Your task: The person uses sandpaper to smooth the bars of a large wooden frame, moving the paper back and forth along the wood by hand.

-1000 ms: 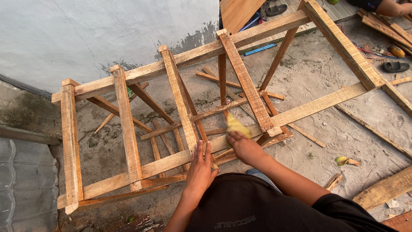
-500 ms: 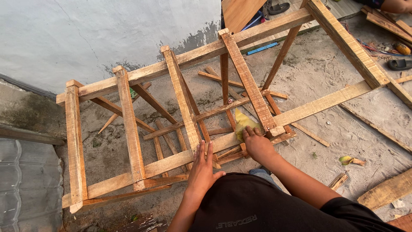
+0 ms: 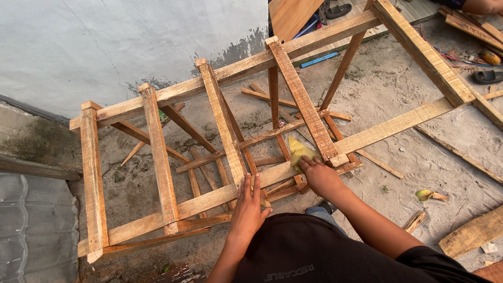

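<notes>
A bare wooden frame (image 3: 225, 123) with two long rails and several cross slats stands on legs over sandy ground. My left hand (image 3: 248, 206) lies flat, fingers apart, on the near rail (image 3: 204, 202). My right hand (image 3: 318, 175) presses a yellow folded piece of sandpaper or cloth (image 3: 298, 152) against the near rail, just left of a cross slat (image 3: 302, 99). My black shirt fills the bottom of the view.
A grey wall (image 3: 105, 47) runs behind the frame. Loose wooden strips (image 3: 461, 154) and planks (image 3: 471, 233) lie on the sand to the right. Another person's arm (image 3: 482, 6) and a sandal (image 3: 487, 77) are at the top right. Corrugated sheet (image 3: 31, 230) at left.
My right hand with the yellow piece has slid slightly along the near rail beside the cross slat. My left hand stays on the rail.
</notes>
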A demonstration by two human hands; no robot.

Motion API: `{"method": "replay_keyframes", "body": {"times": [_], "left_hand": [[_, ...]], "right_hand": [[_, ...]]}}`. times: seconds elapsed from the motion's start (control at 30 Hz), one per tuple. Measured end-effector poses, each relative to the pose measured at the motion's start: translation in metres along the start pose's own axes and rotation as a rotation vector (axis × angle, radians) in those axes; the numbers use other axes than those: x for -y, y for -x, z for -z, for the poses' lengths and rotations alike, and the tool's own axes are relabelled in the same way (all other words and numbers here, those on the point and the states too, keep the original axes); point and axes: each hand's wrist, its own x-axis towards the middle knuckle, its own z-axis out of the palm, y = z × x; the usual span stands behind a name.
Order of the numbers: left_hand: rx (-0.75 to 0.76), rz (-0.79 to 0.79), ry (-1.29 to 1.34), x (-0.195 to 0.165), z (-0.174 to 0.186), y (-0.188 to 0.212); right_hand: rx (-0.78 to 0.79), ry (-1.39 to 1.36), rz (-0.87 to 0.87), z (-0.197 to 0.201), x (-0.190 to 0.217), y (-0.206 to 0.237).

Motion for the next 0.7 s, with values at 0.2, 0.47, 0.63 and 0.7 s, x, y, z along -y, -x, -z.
{"method": "replay_keyframes", "body": {"times": [0.2, 0.47, 0.63, 0.7], "left_hand": [[0.066, 0.017, -0.061, -0.004, 0.001, -0.003], [0.024, 0.01, -0.036, -0.002, -0.003, -0.003], [0.001, -0.013, -0.053, 0.0, -0.007, -0.001], [0.02, -0.021, -0.087, 0.0, -0.008, -0.001]], "right_hand": [[-0.009, 0.03, 0.188, 0.013, 0.052, -0.002], [0.111, -0.022, 0.149, 0.018, 0.044, 0.003], [0.038, 0.006, -0.013, 0.011, -0.004, 0.003], [-0.008, 0.052, 0.044, 0.004, -0.004, 0.003]]}}
